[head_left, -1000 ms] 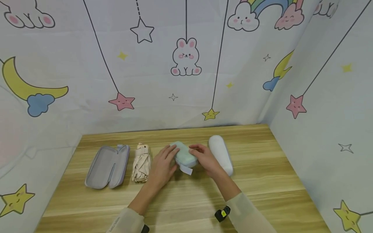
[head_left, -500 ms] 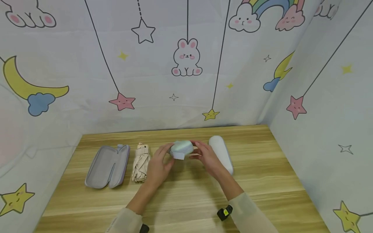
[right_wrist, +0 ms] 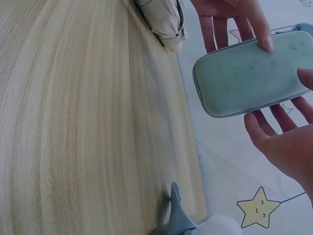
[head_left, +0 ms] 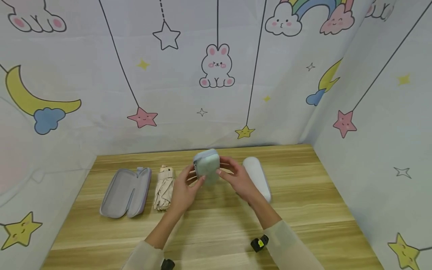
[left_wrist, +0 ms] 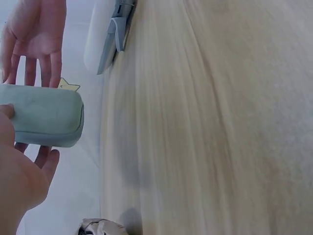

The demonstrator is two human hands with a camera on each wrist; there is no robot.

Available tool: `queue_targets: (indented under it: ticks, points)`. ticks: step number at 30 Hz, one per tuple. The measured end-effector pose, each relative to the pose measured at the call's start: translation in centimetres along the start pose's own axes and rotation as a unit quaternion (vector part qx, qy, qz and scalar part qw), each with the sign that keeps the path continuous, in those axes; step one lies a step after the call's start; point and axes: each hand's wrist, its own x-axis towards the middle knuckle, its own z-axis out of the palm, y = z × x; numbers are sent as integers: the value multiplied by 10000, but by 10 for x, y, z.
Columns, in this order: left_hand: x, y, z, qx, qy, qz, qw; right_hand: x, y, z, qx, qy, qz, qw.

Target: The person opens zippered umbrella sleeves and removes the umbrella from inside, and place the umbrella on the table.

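Green case (head_left: pixel 207 165) had swung upright since earlier
Left grip (head_left: pixel 183 189) and right grip (head_left: pixel 241 181) pinched its sides, white case (head_left: pixel 257 172) right of both

L hand (head_left: pixel 183 189) had a pinch hold, thumb on the near side n fingers curled round the back. R hand (head_left: pixel 241 180) was basically the same, mirrored. Palms turned in twd each other, hands near but apart. L forearm (head_left: pixel 165 228) slanted up n inward from bottom left, R forearm (head_left: pixel 266 212) from bottom right, both bare nr the wrists (head_left: pixel 176 212).
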Motion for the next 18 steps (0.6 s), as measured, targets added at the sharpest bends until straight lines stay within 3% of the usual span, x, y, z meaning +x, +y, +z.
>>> queue_targets:
  ticks: [7, 11, 18]
  points:
    - [-2, 9, -6, -374, -367, -433, 9977, -2, 2, -5, -252, 7, -298, 9992]
    - [-4, 10, -10, -426, -679, -465, 9957, -9, 5, -7, -443, 14, -115, 9990]
    - [-13, 10, -11, -385, -1035, -774, 9909, -23, 11, -8, -175, -139, 46, 9997]
